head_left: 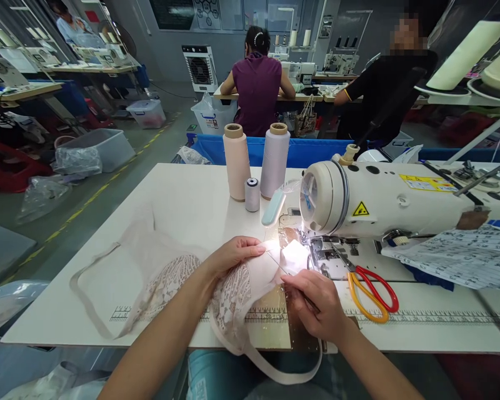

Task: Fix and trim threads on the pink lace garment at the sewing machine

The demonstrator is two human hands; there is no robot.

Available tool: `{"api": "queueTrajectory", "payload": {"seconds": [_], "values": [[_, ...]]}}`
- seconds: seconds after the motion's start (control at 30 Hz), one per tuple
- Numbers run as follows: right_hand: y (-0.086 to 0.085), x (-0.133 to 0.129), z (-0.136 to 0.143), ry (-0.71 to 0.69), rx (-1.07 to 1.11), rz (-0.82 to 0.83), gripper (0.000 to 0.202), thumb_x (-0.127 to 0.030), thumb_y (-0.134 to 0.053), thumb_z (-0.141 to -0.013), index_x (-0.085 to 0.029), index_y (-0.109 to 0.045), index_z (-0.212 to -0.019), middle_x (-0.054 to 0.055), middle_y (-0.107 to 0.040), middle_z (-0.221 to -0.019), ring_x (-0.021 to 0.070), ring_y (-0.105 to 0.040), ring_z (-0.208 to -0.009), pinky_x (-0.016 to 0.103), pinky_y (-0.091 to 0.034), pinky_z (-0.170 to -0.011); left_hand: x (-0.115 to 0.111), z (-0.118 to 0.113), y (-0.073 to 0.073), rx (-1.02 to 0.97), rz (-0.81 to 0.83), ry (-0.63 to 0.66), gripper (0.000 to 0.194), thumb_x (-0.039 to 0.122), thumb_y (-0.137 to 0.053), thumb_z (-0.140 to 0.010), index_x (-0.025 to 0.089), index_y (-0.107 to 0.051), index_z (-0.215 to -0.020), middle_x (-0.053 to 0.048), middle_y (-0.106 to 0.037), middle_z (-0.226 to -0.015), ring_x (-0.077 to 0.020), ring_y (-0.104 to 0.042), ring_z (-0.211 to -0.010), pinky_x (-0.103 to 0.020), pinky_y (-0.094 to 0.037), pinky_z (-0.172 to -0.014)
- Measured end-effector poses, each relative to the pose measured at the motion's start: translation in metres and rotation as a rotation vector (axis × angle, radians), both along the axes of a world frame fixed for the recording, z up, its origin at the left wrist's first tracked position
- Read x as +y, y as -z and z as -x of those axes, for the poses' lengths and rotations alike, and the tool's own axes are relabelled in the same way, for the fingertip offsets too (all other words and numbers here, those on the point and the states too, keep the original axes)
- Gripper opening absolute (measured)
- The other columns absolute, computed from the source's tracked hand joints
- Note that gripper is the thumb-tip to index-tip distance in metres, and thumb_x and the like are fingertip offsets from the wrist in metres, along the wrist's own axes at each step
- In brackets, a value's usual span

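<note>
A pale pink lace bra (233,294) lies across the front of the white sewing table, one strap hanging over the edge. My left hand (235,253) pinches the upper edge of its near cup, close to the lit needle area. In my right hand (314,300), closed fingers hold a thin pointed metal tool (281,268), whose tip reaches toward the fabric by my left fingertips. Its exact kind is hard to make out. The white sewing machine (337,194) stands just beyond my right hand. Scissors with red and orange handles (373,294) rest to the right of that hand.
Two large thread cones (236,164) and a small spool (252,195) stand at the table's back. A light-blue object (274,208) lies beside the machine head. Printed sheets (454,255) hang at right. Two people sit at machines ahead; plastic bins (100,149) stand on the floor.
</note>
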State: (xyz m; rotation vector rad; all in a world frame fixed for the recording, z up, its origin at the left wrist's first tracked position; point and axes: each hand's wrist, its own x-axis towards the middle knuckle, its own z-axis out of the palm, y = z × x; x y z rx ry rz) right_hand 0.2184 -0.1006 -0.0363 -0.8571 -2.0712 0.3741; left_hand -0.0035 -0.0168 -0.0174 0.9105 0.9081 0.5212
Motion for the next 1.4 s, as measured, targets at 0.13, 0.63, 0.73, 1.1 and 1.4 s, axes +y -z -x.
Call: {"api": "queueTrajectory", "payload": {"seconds": [0.13,0.63,0.73,1.1,1.4], "values": [[0.0,-0.001,-0.002,-0.006,0.012,-0.019,0.038,-0.009,-0.048,-0.081,-0.022,-0.056,-0.117,0.002,-0.06,-0.077,0.0163,-0.055,-0.067,0.029,-0.043,-0.059,-0.001,-0.001,-0.004,0.002,0.006,-0.004,0.026,0.037,-0.075,-0.069,0.013,-0.066,-0.072,0.0,-0.061,-0.061,-0.0091,-0.051,-0.053,-0.02,-0.037,-0.049],[0.001,0.0,0.0,0.026,-0.006,-0.007,0.036,-0.011,-0.046,-0.083,-0.022,-0.057,-0.116,0.001,-0.059,-0.072,0.0151,-0.054,-0.063,0.029,-0.043,-0.057,-0.001,-0.001,-0.002,-0.007,-0.012,0.026,0.027,0.038,-0.075,-0.069,0.014,-0.065,-0.07,0.002,-0.056,-0.057,-0.0079,-0.047,-0.049,-0.019,-0.034,-0.046],[-0.001,0.0,0.003,0.04,-0.031,-0.025,0.036,-0.01,-0.045,-0.084,-0.022,-0.056,-0.116,0.001,-0.059,-0.072,0.015,-0.053,-0.062,0.028,-0.042,-0.056,-0.002,0.0,0.001,-0.014,-0.043,0.049,0.027,0.038,-0.076,-0.069,0.013,-0.063,-0.071,0.001,-0.057,-0.06,-0.0081,-0.048,-0.05,-0.019,-0.035,-0.048],[0.0,0.001,-0.001,-0.001,-0.043,-0.026,0.035,-0.01,-0.048,-0.083,-0.021,-0.057,-0.115,0.004,-0.062,-0.08,0.0173,-0.055,-0.069,0.031,-0.044,-0.061,0.0,0.002,0.004,-0.001,-0.067,0.07,0.028,0.034,-0.077,-0.068,0.012,-0.063,-0.076,0.001,-0.058,-0.063,-0.0087,-0.051,-0.053,-0.02,-0.036,-0.052],[-0.002,0.006,0.001,0.035,-0.162,0.031,0.035,-0.01,-0.043,-0.087,-0.023,-0.056,-0.118,0.007,-0.066,-0.093,0.0198,-0.06,-0.078,0.032,-0.048,-0.064,-0.001,0.002,0.001,0.015,-0.093,0.036,0.031,0.037,-0.078,-0.065,0.013,-0.06,-0.072,0.002,-0.054,-0.062,-0.0096,-0.048,-0.055,-0.021,-0.035,-0.053]]}}
